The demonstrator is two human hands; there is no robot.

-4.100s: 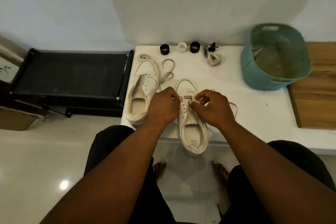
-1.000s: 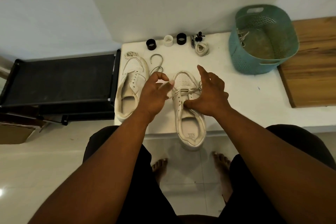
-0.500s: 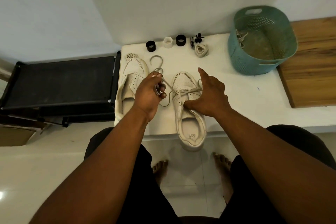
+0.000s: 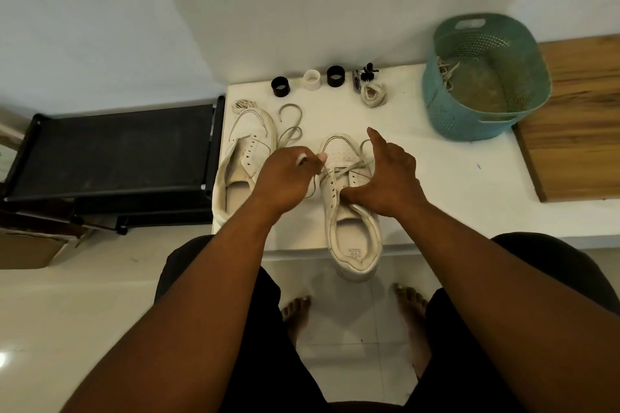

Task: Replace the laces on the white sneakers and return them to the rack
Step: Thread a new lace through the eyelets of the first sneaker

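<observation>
White sneakers (image 4: 349, 208), teal perforated basket (image 4: 483, 77), black rack (image 4: 114, 151).

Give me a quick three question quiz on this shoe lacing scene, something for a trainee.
1. True or false: the left hand pinches the lace.
2. Which sneaker is being laced: A, the one beside the black rack, or B, the one overhanging the table edge?
3. Fill in: the teal basket stands at the table's far ____ corner.

Key: 1 true. 2 B, the near sneaker, steadied by the right hand. 3 right.
</observation>
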